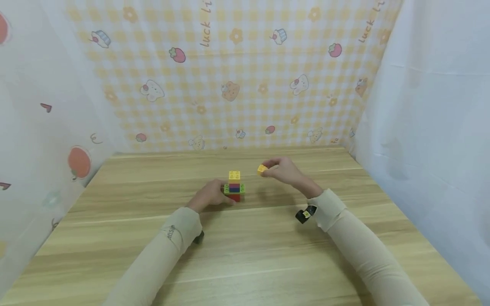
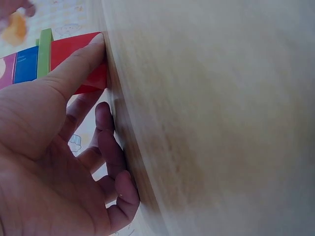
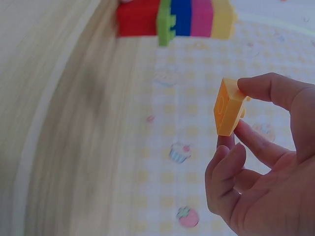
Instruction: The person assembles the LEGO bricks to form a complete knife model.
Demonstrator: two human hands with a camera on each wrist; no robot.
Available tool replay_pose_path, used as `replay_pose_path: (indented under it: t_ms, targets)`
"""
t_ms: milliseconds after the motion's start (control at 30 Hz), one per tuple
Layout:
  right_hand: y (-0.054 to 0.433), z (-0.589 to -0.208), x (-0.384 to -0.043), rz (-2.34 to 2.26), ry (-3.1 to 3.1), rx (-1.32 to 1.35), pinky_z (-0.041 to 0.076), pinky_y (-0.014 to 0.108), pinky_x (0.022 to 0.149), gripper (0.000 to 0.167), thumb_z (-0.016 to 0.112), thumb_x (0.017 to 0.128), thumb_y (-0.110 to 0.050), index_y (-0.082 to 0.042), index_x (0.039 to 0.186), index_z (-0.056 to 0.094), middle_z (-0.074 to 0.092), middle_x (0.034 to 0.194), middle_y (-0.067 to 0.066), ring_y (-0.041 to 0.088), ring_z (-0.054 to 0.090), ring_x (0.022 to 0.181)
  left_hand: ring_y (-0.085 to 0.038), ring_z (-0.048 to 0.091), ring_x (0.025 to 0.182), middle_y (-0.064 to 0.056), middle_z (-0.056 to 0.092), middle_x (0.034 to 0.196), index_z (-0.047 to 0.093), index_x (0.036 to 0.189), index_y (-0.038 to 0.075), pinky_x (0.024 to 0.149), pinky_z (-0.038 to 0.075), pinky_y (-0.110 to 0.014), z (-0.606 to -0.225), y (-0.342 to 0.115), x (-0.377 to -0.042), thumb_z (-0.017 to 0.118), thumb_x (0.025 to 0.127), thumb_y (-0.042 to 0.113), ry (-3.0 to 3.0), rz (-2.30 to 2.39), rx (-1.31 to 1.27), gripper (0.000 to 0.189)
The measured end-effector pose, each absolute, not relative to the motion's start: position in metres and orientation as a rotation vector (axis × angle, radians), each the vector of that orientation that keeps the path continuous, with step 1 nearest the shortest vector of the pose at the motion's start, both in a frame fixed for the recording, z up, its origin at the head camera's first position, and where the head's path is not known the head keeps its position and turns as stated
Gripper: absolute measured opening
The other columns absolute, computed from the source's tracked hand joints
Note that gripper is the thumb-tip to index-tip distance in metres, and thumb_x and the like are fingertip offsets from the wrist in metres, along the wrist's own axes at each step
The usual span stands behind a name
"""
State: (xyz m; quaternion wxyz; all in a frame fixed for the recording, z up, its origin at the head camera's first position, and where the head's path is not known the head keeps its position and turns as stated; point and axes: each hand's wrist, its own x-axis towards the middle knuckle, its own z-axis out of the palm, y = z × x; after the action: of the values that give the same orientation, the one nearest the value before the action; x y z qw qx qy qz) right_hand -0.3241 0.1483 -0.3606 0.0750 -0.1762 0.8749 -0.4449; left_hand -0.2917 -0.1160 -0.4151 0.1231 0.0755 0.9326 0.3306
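Observation:
A small tower of toy building bricks [image 1: 235,187] stands upright on the table. From the bottom up it has a red brick [image 3: 139,19], a wider green plate [image 3: 164,24], a blue brick [image 3: 181,18], a pink brick [image 3: 201,19] and a yellow brick [image 1: 235,175]. My left hand [image 1: 212,193] grips the red base, its thumb along one side in the left wrist view. To the right of the tower, my right hand [image 1: 284,171] pinches an orange-yellow brick [image 3: 229,107] above the table. This brick's hollow underside faces the tower.
The wooden table [image 1: 245,255] ends at a yellow checked cloth [image 1: 252,114] at the back. White cloths hang along the left and right sides. A black wrist camera [image 1: 306,214] sits at the right cuff.

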Motion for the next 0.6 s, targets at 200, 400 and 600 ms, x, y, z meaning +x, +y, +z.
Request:
replay_pose_path:
  t_ms: [200,400,600]
  targets:
    - [0.121,-0.346,-0.315,-1.383,2.558,-0.610,0.054,0.046,0.088,0.040,0.075,0.085,-0.023,-0.008,0.121,0.069,0.066,0.118,0.008,0.028,0.067,0.097,-0.034,0.055,0.123,-0.009,0.067,0.123,0.067,0.125,0.014,0.107,0.038,-0.055,-0.417,-0.119,-0.293,0.087,0.075,0.029,2.719,0.963,0.249,0.056]
    - [0.099,-0.341,-0.312,-1.383,2.512,-0.692,0.055,0.042,0.086,0.039,0.077,0.085,-0.024,-0.010,0.120,0.071,0.067,0.118,0.005,0.022,0.068,0.094,-0.034,0.055,0.123,-0.007,0.067,0.123,0.065,0.128,0.015,0.105,0.039,-0.057,-0.416,-0.119,-0.292,0.087,0.076,0.031,2.716,0.967,0.269,0.058]
    - [0.085,-0.342,-0.314,-1.395,2.466,-0.770,0.056,0.041,0.086,0.039,0.078,0.085,-0.023,-0.009,0.120,0.071,0.068,0.118,0.006,0.022,0.069,0.095,-0.033,0.057,0.120,-0.006,0.069,0.119,0.066,0.126,0.014,0.103,0.042,-0.056,-0.417,-0.119,-0.293,0.087,0.076,0.030,2.729,0.948,0.290,0.056]
